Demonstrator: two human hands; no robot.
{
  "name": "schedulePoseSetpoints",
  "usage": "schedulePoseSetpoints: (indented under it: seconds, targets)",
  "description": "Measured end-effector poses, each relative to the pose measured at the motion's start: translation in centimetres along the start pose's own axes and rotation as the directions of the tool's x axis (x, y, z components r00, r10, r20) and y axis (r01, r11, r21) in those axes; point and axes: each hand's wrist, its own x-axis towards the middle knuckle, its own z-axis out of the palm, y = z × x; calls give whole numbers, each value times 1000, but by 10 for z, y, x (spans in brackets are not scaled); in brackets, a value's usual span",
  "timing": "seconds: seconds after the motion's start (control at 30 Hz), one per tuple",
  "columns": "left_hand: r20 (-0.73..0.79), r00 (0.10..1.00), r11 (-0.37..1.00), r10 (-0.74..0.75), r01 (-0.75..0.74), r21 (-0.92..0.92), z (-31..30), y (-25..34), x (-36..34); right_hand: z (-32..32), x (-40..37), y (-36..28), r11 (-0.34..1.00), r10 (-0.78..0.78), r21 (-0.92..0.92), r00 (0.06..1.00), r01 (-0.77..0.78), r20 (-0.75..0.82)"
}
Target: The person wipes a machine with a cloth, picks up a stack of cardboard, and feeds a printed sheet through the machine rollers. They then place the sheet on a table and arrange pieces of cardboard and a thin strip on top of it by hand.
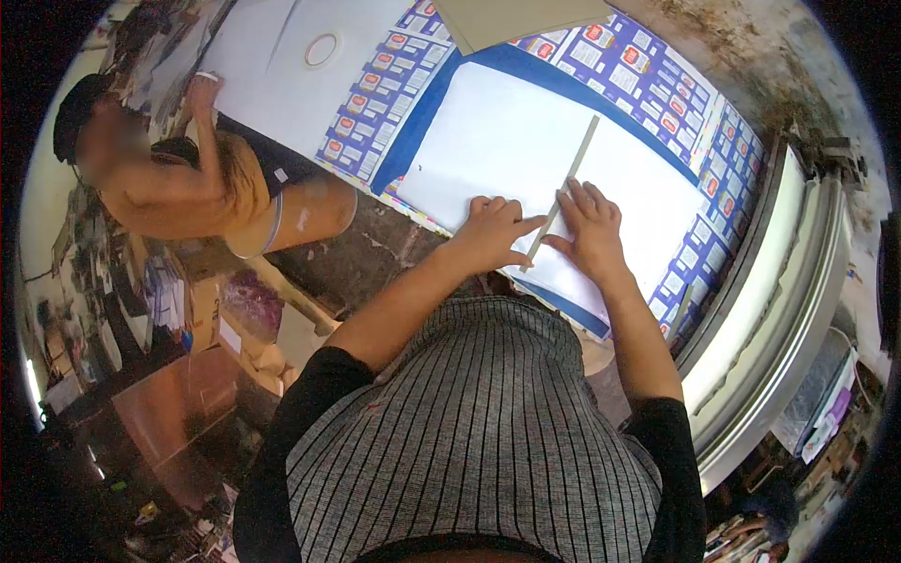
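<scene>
A large white sheet with a blue border (488, 141) lies flat on a printed sheet of repeated blue and red labels (648, 75). A thin grey strip (572, 178) runs down the middle of the white sheet. My left hand (493, 235) rests on the white sheet just left of the strip's near end, fingers curled, forefinger pointing at the strip. My right hand (587, 230) lies flat on the sheet to the right of the strip, fingers spread and touching it.
Another person (188, 178) leans over the same surface at the left, one hand on a white sheet beside a roll of tape (321, 49). A brown board (507, 19) lies at the far edge. Stacked white sheets (779, 281) sit at the right; cluttered floor at the lower left.
</scene>
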Motion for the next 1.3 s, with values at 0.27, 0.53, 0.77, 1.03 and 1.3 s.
schedulePoseSetpoints:
  seconds: [0.27,0.53,0.77,1.03,1.3]
  targets:
    - [53,998,999,-38,40,-32,-5,5,-1,0,-1,0,1000,13,-6,1000,-13,16]
    - [22,999,999,-30,29,28,-2,5,2,-20,8,-6,997,69,9,991,-70,111]
    - [50,999,1000,-6,5,30,-6,7,3,-14,53,28,980,164,-108,985,-169,-56]
    - [4,1000,998,19,-19,61,3,1,0,-18,65,36,971,188,-134,980,-196,-67]
    - [80,996,999,-33,33,-5,-8,6,2,-24,69,35,966,214,-144,976,-216,-34]
